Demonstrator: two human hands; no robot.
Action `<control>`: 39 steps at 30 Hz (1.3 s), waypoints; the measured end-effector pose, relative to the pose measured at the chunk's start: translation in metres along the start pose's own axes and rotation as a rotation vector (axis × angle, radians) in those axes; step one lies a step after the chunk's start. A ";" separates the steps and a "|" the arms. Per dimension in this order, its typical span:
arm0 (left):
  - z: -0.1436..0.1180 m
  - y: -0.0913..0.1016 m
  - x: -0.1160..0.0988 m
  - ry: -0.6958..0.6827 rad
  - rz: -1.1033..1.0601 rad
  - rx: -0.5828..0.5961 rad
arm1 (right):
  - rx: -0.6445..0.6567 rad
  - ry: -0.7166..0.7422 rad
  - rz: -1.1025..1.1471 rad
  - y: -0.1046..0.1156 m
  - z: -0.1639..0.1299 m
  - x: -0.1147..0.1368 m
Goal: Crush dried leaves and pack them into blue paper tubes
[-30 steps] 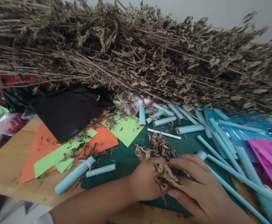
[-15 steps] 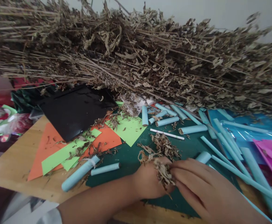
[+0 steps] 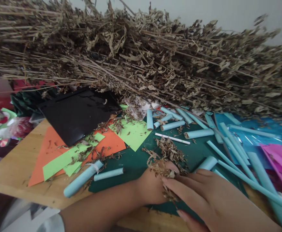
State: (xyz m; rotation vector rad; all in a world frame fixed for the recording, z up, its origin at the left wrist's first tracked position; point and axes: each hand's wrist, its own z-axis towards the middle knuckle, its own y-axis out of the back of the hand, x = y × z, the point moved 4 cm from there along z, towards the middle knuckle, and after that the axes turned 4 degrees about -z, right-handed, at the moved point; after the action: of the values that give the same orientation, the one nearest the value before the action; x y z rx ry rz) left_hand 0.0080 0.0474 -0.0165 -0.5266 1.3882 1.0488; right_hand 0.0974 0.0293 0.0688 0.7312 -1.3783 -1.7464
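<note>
My left hand [image 3: 152, 187] is closed around a bunch of dried leaves [image 3: 161, 167], which poke out above and below the fist. My right hand [image 3: 208, 196] lies across it from the right, fingers stretched over the leaves and the thumb apart beneath them. Its fingertips touch the leaves and the left hand. Just beyond both hands, a small heap of crumbled leaves [image 3: 171, 149] rests on the dark green mat [image 3: 136, 167]. A light blue paper tube [image 3: 207, 163] lies close behind my right hand. The inside of my left fist is hidden.
A big pile of dried stalks [image 3: 141, 58] spans the back. Several blue tubes [image 3: 199, 133] and a thin white stick [image 3: 172, 138] lie on the mat. Left are a black sheet [image 3: 80, 112], orange paper [image 3: 43, 154] and green paper [image 3: 133, 135]; right, pink sheets [image 3: 281, 164].
My right hand has shifted: its fingers now lie over the top of the leaf bunch, and its thumb has come apart below. My left hand stays nearly in place.
</note>
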 end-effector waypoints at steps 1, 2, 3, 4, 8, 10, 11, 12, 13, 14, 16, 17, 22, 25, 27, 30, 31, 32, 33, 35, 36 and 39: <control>0.001 0.001 -0.003 -0.018 0.009 0.005 | 0.027 0.007 -0.009 -0.001 0.001 0.000; 0.002 0.001 -0.006 -0.042 0.027 0.007 | 0.034 0.012 -0.007 -0.001 0.000 0.000; 0.004 0.001 -0.009 -0.064 0.058 0.005 | 0.012 0.019 0.004 0.000 -0.001 -0.001; 0.005 0.000 -0.012 -0.081 0.101 0.001 | -0.035 0.020 0.017 0.002 -0.004 -0.002; 0.009 -0.005 -0.012 -0.103 0.282 -0.007 | -0.196 -0.139 0.086 0.008 -0.019 -0.017; 0.010 -0.008 -0.011 -0.148 0.340 0.034 | -0.208 -0.180 0.109 0.007 -0.020 -0.022; 0.010 -0.009 -0.011 -0.173 0.359 0.055 | -0.203 -0.162 0.107 0.006 -0.018 -0.022; 0.010 -0.009 -0.012 -0.194 0.370 0.060 | -0.192 -0.126 0.097 0.005 -0.014 -0.020; 0.010 -0.008 -0.012 -0.205 0.373 0.054 | -0.188 -0.087 0.089 0.004 -0.009 -0.018; 0.010 -0.006 -0.013 -0.208 0.370 0.033 | -0.191 -0.054 0.083 0.003 -0.005 -0.016; 0.010 -0.004 -0.013 -0.212 0.378 -0.011 | -0.239 -0.016 0.084 0.004 0.001 -0.013; 0.009 -0.005 -0.013 -0.217 0.396 -0.015 | -0.281 -0.011 0.088 0.006 0.003 -0.012; 0.008 -0.007 -0.006 -0.155 0.414 0.003 | -0.358 -0.020 0.135 0.011 0.004 -0.011; 0.008 -0.007 -0.005 -0.145 0.392 0.010 | -0.351 -0.030 0.139 0.008 0.003 -0.012; 0.008 -0.008 -0.005 -0.143 0.413 0.031 | -0.368 -0.052 0.133 0.004 0.000 -0.014; 0.008 -0.007 -0.004 -0.120 0.367 -0.007 | -0.328 -0.091 0.133 -0.002 -0.008 -0.019; 0.008 -0.006 -0.003 -0.120 0.337 -0.034 | -0.270 -0.092 0.135 -0.004 -0.011 -0.020; 0.007 -0.005 -0.002 -0.125 0.312 -0.055 | -0.202 -0.083 0.136 -0.006 -0.014 -0.021; 0.007 -0.005 -0.002 -0.131 0.294 -0.068 | -0.140 -0.073 0.134 -0.008 -0.017 -0.022; 0.006 -0.005 -0.001 -0.139 0.275 -0.075 | -0.063 -0.056 0.127 -0.009 -0.023 -0.024; 0.006 -0.005 -0.001 -0.138 0.268 -0.079 | -0.059 -0.052 0.124 -0.009 -0.025 -0.024; 0.006 -0.005 0.000 -0.098 0.226 -0.081 | -0.123 -0.024 0.137 -0.007 -0.027 -0.023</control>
State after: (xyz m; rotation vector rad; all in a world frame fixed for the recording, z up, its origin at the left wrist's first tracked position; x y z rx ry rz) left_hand 0.0151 0.0499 -0.0164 -0.3775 1.3444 1.3010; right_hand 0.1304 0.0358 0.0542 0.5378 -1.2928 -1.7193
